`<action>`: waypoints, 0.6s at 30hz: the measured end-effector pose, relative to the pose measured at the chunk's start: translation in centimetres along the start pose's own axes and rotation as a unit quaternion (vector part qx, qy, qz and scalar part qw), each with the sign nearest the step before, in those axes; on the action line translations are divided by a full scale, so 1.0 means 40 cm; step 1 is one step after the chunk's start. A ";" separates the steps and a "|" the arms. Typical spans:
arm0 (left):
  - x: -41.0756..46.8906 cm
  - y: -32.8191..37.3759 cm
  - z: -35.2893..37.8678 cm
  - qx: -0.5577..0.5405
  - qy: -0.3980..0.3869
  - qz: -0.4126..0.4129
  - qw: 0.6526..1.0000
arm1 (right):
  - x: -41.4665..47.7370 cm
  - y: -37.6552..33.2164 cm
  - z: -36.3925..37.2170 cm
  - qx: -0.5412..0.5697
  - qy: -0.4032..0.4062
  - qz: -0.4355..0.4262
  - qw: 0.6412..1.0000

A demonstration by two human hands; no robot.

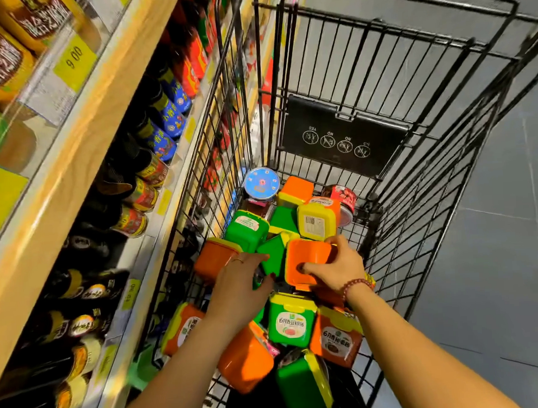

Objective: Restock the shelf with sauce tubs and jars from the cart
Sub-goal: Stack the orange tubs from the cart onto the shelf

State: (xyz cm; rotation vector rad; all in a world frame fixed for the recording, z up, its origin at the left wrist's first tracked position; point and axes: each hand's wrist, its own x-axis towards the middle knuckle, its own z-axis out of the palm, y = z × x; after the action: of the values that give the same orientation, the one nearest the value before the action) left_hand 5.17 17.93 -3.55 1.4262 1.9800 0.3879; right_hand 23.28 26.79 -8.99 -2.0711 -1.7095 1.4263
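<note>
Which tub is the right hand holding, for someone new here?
Look into the black wire cart beside the shelf. Mid-heap, the right hand grips an orange tub. Its plain, unlabelled face is up, between a green tub and a yellow barcoded lid.

Bright, even lighting; colours saturated, shadows soft. Shelf jars along left edge motion-blurred. Cart wires bow toward corners from wide-angle distortion; centre sharp
</note>
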 end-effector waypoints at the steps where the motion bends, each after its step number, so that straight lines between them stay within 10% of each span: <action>1: -0.001 -0.001 0.001 -0.025 0.002 -0.011 1.000 | -0.014 0.002 0.003 0.017 0.009 0.000 1.000; 10: -0.040 0.039 -0.003 -0.290 0.009 -0.225 0.930 | -0.150 -0.061 0.010 0.187 0.051 -0.099 0.976; 18: -0.034 0.068 -0.009 -0.583 -0.036 -0.346 0.734 | -0.208 -0.076 0.009 0.176 0.060 -0.232 0.955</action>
State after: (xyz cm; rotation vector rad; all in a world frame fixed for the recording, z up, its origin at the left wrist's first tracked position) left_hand 7.14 17.70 -1.24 -0.1089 1.4741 0.9504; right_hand 21.45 20.98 -2.53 -1.4209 -1.6068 1.3037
